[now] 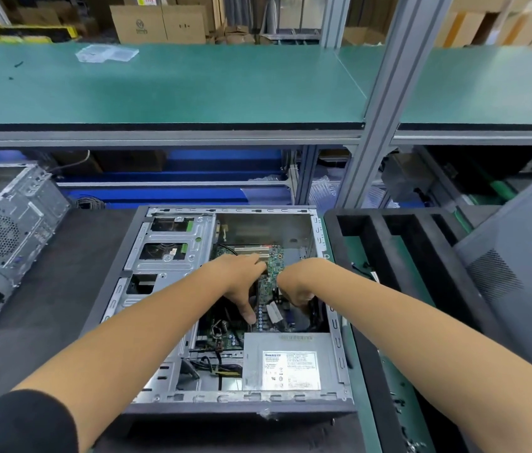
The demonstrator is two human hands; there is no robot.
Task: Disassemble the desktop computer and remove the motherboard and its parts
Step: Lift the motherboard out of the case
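Both hands reach into one open case [335, 325] lying on its side on a dark mat [45, 305], and between them they cover much of the motherboard [273, 263]. Only strips of its green surface show: a patch between the hands, a darker stretch near the left thumb, and a corner beside the power supply [286, 362]. The board sits inside the case, on its floor.

The left hand [241, 282] lies over the board with fingers pointing away and the thumb stretched down toward the viewer; the fingertips blur into the board, so whether they press or grip cannot be told. The right hand [300, 282] is curled downward, its fingertips hidden beneath the knuckles among dark cables; what they hold, if anything, cannot be made out.

The label on the power supply is too small to read. The drive cage [166, 253] shows three bays.

A second case [6, 243] stands at the left, cut off by the frame edge. At the right lie one black foam tray [398, 256] with several slots, partly under a grey panel [526, 273] that runs out of view. Two sleeves are cut off below; only the left one [19, 423] clearly shows.
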